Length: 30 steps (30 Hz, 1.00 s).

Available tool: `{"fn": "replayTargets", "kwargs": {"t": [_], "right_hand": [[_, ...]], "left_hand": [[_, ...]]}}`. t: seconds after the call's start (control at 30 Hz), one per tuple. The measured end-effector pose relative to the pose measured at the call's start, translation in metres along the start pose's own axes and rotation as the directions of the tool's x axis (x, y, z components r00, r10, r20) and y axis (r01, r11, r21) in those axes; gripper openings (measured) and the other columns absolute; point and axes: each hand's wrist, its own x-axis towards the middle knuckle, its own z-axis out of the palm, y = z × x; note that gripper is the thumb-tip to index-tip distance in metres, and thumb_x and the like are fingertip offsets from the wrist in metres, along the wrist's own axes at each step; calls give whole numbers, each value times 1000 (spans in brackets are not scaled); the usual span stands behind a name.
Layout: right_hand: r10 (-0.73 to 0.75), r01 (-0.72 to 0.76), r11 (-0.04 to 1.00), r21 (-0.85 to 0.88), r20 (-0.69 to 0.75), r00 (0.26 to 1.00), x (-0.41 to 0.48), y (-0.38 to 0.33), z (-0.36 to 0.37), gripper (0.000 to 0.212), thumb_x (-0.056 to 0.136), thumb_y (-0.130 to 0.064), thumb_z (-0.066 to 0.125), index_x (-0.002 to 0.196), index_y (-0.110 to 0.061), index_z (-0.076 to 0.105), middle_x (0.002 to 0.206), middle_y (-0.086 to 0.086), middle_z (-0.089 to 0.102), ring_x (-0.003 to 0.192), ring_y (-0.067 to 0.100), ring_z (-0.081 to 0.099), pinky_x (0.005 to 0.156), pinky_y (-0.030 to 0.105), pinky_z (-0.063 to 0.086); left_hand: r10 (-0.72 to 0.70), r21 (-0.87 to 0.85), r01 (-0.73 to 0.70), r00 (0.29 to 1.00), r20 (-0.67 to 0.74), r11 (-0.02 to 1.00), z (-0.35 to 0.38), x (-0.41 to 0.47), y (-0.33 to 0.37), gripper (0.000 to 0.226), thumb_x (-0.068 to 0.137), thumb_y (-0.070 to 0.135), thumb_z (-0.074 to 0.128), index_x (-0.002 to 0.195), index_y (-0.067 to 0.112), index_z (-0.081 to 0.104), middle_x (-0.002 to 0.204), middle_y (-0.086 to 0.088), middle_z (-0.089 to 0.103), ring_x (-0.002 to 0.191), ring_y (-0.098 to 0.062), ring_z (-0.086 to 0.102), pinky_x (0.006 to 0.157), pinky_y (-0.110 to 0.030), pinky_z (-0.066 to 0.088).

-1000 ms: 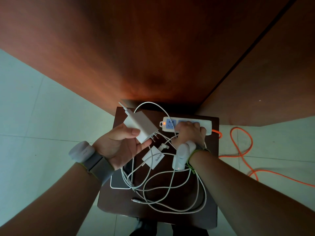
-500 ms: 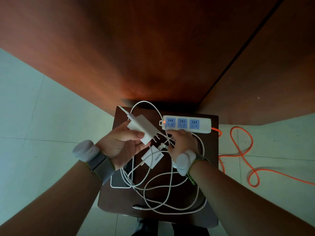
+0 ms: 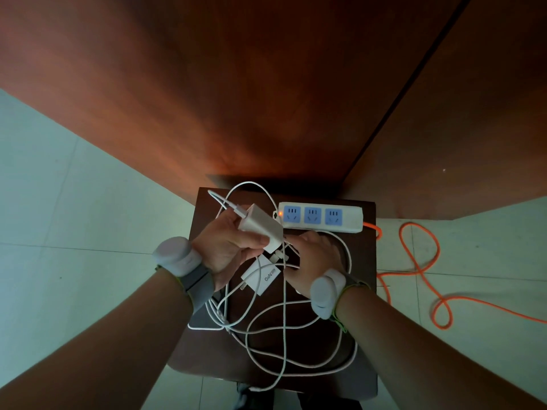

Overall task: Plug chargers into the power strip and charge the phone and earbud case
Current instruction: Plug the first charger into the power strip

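Observation:
A white power strip with three blue sockets and a lit orange light lies at the far edge of a small dark table. My left hand grips a white charger, cable attached, just left of the strip, prongs pointing down-right. My right hand is below the strip, fingertips meeting at the charger's prong end among the white cables; what it grips is hidden. A second white charger marked GaN lies between my hands. A phone's edge shows under my left wrist.
A dark wooden cabinet rises right behind the table. The strip's orange cord loops over the pale tiled floor to the right. Both wrists wear grey bands with white pods. Cable loops cover most of the tabletop.
My right hand came off the power strip and moved down-left to the charger's prongs. My left hand has turned the charger and brought it closer to the strip.

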Motion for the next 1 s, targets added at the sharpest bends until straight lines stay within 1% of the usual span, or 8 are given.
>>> {"fn": "replayTargets", "kwargs": {"t": [0.13,0.27,0.37,0.43,0.57,0.73,0.87,1.0], "right_hand": [[-26,28,998,54,-30,999,-2,5,-8,64,76,-37,61,136,-38,38,134,-3,41,127,25,38,107,38,31],[-1,15,995,104,-128,992,1,18,-29,59,81,-27,60,137,-29,40,138,-1,43,130,24,39,109,39,32],[8,28,991,134,-264,965,8,34,-40,56,78,-17,60,132,-24,48,134,2,49,122,27,46,103,36,38],[1,41,991,130,-309,951,14,43,-44,56,76,-13,60,130,-22,51,133,3,52,120,28,49,102,34,39],[-8,30,997,70,-296,955,26,56,-48,58,80,-15,61,135,-22,47,142,1,47,128,27,44,108,35,35],[-7,7,1000,-1,-259,966,39,69,-47,60,81,-25,65,137,-24,44,143,0,46,133,24,39,111,38,30],[-12,24,999,44,-254,967,43,74,-47,55,82,-18,65,134,-20,49,141,1,48,133,23,38,112,35,29],[-29,56,994,96,-259,965,44,79,-46,54,80,-15,68,131,-18,52,139,3,50,131,24,41,112,34,29]], "left_hand": [[22,6,-22,999,-48,1000,4,8,-1,62,68,-17,60,122,9,48,110,-12,61,113,-33,57,80,-35,48],[21,17,-20,997,-71,1000,5,18,0,65,65,-16,63,123,8,49,112,-12,62,112,-32,59,83,-38,50],[27,15,-26,996,-80,1000,8,23,2,64,66,-19,62,123,6,49,118,-15,62,110,-31,61,87,-40,53],[42,31,-40,996,-82,999,12,26,2,61,66,-21,62,120,5,51,118,-16,63,109,-31,62,86,-40,54],[122,178,-94,981,-153,980,17,33,1,55,61,-22,68,104,11,56,109,-15,65,101,-29,64,85,-45,55],[151,243,-104,971,-184,964,22,47,2,67,60,-20,71,117,8,51,112,-15,64,102,-29,64,82,-47,57],[157,253,-108,971,-182,962,31,59,3,57,61,-21,70,105,12,54,112,-18,63,101,-31,63,81,-49,57],[206,352,-125,958,-201,928,32,68,-4,60,58,-22,72,103,13,51,107,-15,62,100,-30,63,79,-48,58]]}}
